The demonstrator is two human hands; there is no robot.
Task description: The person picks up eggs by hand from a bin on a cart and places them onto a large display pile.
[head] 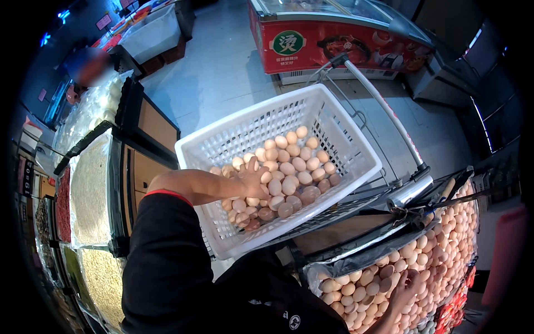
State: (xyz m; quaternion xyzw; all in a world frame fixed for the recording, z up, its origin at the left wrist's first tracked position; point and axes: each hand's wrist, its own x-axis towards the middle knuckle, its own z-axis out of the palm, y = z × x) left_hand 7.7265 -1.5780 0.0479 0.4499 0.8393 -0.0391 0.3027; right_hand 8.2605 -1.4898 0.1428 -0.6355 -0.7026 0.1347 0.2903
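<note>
My left hand [253, 180] reaches palm down into a white plastic basket [271, 106], its fingers spread over a heap of brown eggs [288, 169]. Eggs show between the thumb and forefinger; the palm's underside is hidden. The basket sits tilted in view on a metal shopping cart [386, 183]. At the lower right, my right hand [409, 284] is among the loose eggs [363, 290] of a large display bin. Its fingers are curled, and whether they grip an egg is not clear.
The cart's handle [384, 106] runs along the basket's right side. A red chest freezer [354, 46] stands beyond. Left are bins of grain [89, 190] and yellow split kernels [102, 277]. A blurred person [89, 67] is behind the bagged goods [91, 106]. Grey tiled floor [217, 54] lies between.
</note>
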